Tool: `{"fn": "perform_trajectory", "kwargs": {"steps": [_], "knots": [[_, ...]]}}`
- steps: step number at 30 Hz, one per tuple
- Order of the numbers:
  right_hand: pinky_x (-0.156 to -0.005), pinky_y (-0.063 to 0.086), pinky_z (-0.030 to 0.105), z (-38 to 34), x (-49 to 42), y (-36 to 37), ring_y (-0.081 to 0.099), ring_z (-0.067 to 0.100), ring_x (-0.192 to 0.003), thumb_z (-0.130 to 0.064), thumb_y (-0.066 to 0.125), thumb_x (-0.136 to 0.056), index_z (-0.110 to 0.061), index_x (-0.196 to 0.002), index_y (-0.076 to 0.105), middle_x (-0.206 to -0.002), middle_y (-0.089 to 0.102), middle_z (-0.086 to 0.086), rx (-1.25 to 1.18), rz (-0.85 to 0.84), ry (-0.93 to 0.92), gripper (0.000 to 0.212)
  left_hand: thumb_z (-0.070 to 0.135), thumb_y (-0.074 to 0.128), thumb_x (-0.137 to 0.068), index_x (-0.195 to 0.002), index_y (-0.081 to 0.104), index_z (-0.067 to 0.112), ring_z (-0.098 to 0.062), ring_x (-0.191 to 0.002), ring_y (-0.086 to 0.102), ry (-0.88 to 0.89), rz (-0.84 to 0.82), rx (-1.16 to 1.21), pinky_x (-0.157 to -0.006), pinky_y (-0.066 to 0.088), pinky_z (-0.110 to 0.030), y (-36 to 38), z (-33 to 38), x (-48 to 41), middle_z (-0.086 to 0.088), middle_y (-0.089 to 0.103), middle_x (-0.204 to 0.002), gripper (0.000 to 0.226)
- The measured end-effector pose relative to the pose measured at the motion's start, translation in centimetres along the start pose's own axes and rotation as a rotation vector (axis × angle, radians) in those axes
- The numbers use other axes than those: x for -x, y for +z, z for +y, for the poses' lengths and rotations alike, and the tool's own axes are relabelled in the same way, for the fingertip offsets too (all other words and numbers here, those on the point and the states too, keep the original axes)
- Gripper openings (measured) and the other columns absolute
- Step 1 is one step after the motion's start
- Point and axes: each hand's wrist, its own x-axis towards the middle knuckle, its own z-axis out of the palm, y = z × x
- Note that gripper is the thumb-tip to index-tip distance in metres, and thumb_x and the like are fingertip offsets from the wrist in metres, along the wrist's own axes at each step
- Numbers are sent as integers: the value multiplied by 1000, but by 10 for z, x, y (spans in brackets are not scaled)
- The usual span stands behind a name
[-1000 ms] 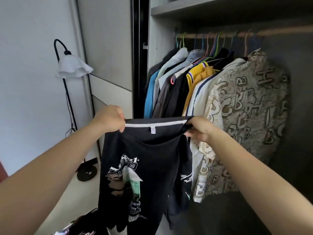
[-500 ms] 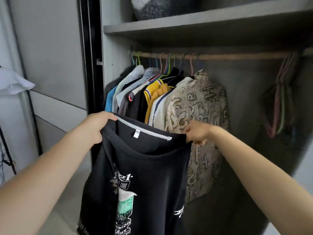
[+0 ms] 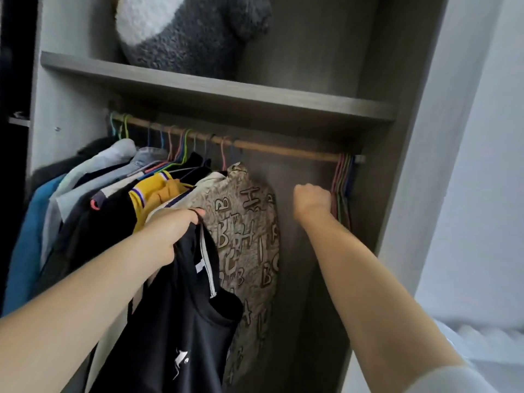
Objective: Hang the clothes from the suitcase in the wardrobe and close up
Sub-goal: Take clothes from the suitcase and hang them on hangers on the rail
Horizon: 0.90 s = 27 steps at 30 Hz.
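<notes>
- Black tee: hanging from left grip, in front of the open wardrobe, below rail level, not yet on a hanger.
- Left grip: clenched on the tee at the collar. White neck tape and small white tag showing just below the fingers. Rest of the tee drooping straight down, with a white print low on the front.
- Right grip: fisted, raised to the bunch of empty hangers and touching them. Fingers hidden on the far side, so cannot tell whether closed on a hanger or just against the bunch.
- Hangers: thin, in pink, green and blue, bunched at the right end of the rail, close to the wardrobe's side panel.
- Rail: wooden, running under the shelf, bare between the hung clothes and the hanger bunch.
- Hung clothes: packed on the rail's left half. Beige lettered shirt rightmost, just behind the tee. Then yellow top, dark and grey pieces, blue garment at far left.
- Shelf: above the rail, carrying a grey-and-white plush.
</notes>
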Motion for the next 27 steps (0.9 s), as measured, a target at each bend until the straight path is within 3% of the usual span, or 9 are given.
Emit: {"fn": "perform_trajectory", "kwargs": {"steps": [4, 6, 9, 12, 14, 16, 18, 22, 27], "knots": [[-56, 45, 36, 14, -18, 17, 60, 35, -106, 3, 45, -93, -8, -121, 64, -118, 64, 12, 270, -53, 124, 36, 13, 64, -78, -92, 73, 23, -29, -108, 58, -11, 27, 23, -97, 48, -38, -1, 1, -4, -2, 62, -117, 20], [-49, 42, 33, 17, -27, 25, 62, 34, -99, 7, 45, -91, -8, -118, 66, -113, 65, 11, 317, -67, 141, 37, 17, 70, -61, -97, 75, 25, -30, -104, 63, -3, 37, 31, -96, 50, -43, -11, 2, -13, -3, 68, -113, 37], [-51, 46, 32, 21, -36, 27, 66, 30, -97, 6, 47, -92, -9, -116, 66, -111, 67, 8, 312, -78, 148, 34, 13, 71, -69, -92, 77, 23, -33, -100, 65, -17, 28, 37, -95, 51, -46, -26, 4, -23, -8, 71, -107, 25], [-40, 40, 29, 23, -41, 21, 66, 28, -99, 7, 47, -93, -8, -117, 66, -114, 66, 8, 298, -72, 163, 34, 15, 72, -66, -90, 77, 19, -34, -97, 66, -36, 22, 8, -94, 52, -46, -31, 9, -24, -12, 71, -103, 25], [-39, 37, 30, 24, -44, 15, 65, 28, -102, 6, 46, -93, -7, -118, 65, -116, 65, 9, 255, -62, 175, 34, 8, 63, -81, -85, 75, 19, -33, -97, 65, -21, 46, -15, -94, 52, -44, -33, 8, -25, -13, 70, -100, 17], [-50, 45, 31, 25, -49, 9, 62, 28, -109, 2, 48, -94, -7, -121, 64, -122, 63, 10, 125, -43, 224, 33, 4, 57, -86, -82, 75, 19, -34, -97, 65, -20, 61, -43, -93, 52, -45, -34, 6, -29, -14, 70, -100, 24], [-70, 51, 35, 24, -54, 4, 61, 28, -113, -5, 51, -94, -8, -120, 64, -123, 63, 11, -123, -33, 312, 29, 3, 55, -86, -80, 74, 18, -33, -96, 65, -1, 81, -77, -90, 53, -43, -37, 4, -31, -14, 70, -99, 25], [-88, 55, 38, 10, -62, 2, 64, 30, -109, -13, 53, -93, -4, -116, 66, -116, 67, 13, -648, 59, 423, 28, -1, 52, -87, -79, 72, 18, -22, -83, 59, 72, 130, -167, -68, 45, -27, -45, 2, -29, -7, 67, -93, 28], [-91, 54, 44, -11, -53, 12, 63, 36, -111, -14, 52, -94, -1, -119, 63, -119, 65, 19, -929, 173, 475, 30, 1, 55, -86, -83, 73, 19, -23, -107, 55, 97, 210, -242, -97, 43, -31, -63, 2, -19, -5, 64, -103, 26]]}}
